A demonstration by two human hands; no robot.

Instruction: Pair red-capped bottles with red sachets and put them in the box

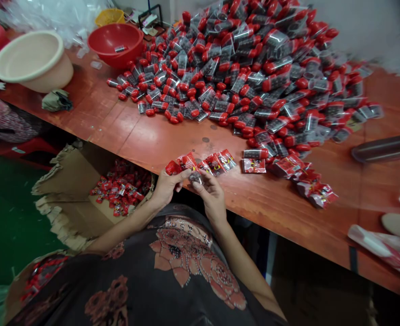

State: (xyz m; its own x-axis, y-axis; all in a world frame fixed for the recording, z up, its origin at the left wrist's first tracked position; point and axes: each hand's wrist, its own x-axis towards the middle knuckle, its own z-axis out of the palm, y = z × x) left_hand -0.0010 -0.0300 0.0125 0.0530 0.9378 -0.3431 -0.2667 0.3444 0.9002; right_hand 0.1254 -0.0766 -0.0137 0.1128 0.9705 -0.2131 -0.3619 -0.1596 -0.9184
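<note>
My left hand [168, 186] and my right hand [212, 195] meet at the table's near edge. Both are closed, fingertips pinching a small clear tube [196, 177] with dark contents. A rounded red piece [173, 168] shows by the left fingers and looks like the tube's cap; the fingers hide the join. Just beyond the fingertips are shiny red printed packets [214, 164] in a short row. Right of them lies one more packet [253, 165], beside a red-capped tube [254, 154].
A large heap of red-capped tubes [234, 68] covers the table's back. More packets [317, 188] lie to the right. A torn cardboard box [67, 181] holding red packets stands below, left. A cream basin [33, 59] and red bowl [115, 43] sit at the back left.
</note>
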